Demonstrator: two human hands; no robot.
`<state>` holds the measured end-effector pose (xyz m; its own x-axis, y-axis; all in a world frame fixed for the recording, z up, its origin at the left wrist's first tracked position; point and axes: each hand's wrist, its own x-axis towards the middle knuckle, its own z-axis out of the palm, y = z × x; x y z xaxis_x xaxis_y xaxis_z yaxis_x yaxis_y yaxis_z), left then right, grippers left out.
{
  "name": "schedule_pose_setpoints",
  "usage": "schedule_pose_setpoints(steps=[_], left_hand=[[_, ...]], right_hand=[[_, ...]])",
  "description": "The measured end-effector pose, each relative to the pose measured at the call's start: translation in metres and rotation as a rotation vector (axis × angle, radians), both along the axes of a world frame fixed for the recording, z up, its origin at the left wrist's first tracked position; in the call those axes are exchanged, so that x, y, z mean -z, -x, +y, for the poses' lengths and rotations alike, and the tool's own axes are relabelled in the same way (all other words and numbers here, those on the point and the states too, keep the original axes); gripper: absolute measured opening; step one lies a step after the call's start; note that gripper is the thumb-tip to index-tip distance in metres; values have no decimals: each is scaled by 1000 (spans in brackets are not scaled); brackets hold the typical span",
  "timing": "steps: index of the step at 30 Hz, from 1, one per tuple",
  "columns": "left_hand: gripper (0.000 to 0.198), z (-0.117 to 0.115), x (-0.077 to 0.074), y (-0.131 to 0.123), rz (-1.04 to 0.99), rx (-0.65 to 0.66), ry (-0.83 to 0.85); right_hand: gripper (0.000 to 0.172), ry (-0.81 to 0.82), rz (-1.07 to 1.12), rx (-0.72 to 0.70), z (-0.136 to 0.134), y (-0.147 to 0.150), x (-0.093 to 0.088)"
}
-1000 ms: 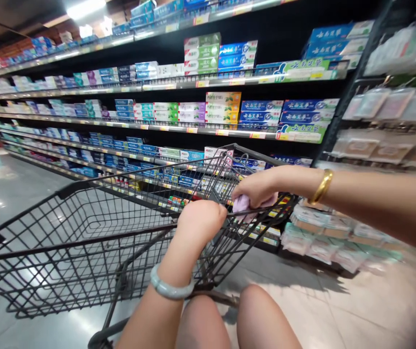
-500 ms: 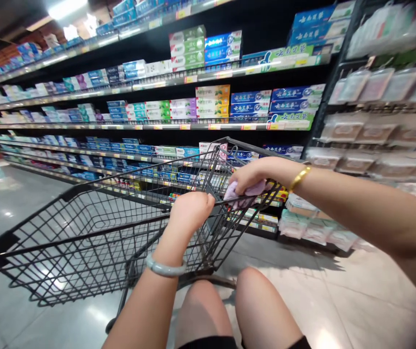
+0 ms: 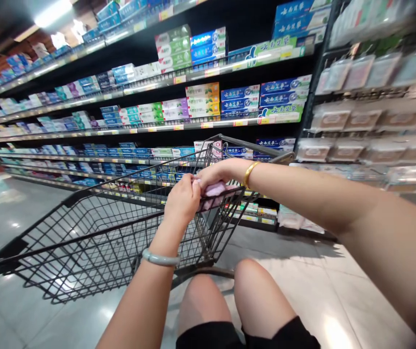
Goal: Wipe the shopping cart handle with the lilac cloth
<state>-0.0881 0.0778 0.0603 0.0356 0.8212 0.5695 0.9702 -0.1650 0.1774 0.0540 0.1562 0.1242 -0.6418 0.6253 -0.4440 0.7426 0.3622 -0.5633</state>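
Observation:
A black wire shopping cart [image 3: 95, 232] stands in front of me, its basket holding nothing I can see. My left hand [image 3: 182, 201], with a pale green bangle on the wrist, is closed around the cart's rear edge. My right hand [image 3: 217, 175], with a gold bangle on the wrist, is closed on a small pink cloth [image 3: 213, 191] pressed against the same edge. The two hands touch each other there. My bare knees show below the cart.
Long shelves [image 3: 149, 128] of boxed toothpaste run along the aisle behind the cart. To the right a rack [image 3: 367, 116] carries hanging packets, with more packets stacked low near the floor. Glossy grey floor tiles [image 3: 19, 203] stretch away on the left.
My right hand with the pink cloth has slid left along the cart's edge until it meets my left hand. The cart and shelves have shifted left and up in view.

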Motion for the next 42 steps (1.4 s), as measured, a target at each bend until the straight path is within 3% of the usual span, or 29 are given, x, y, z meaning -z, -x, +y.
schedule_pose_setpoints(steps=[3,6,8,13,15,17,21,24,27,33,39,42], left_hand=[[61,0,-1,6,-159,74,30],[77,2,0,11,-302,186,117],[84,5,1,14,-346,230,169],[110,22,0,19,-511,451,250],[122,29,-4,21,-639,567,342],[126,33,-8,21,-707,611,416],[115,32,-11,13,-588,574,500],[86,29,-13,5,-512,554,594],[59,24,-21,11,-471,481,604],[50,2,-37,49,-380,245,477],[50,-3,-27,17,-319,247,485],[51,3,-32,23,-370,275,576]], right_hand=[[21,90,76,-52,1,1,3],[12,53,39,-13,8,-9,3],[14,35,62,-8,11,-15,5],[31,207,469,-199,-2,-21,17],[27,133,557,-214,-13,-24,17],[24,-144,571,-119,-25,-29,14],[26,-772,586,196,-50,-41,17],[32,-957,398,349,-63,-44,33],[45,-990,236,390,-69,-42,47],[61,-1070,164,376,-68,-34,57],[71,-1172,120,289,-60,-32,77],[68,-1227,150,263,-58,-37,83]])
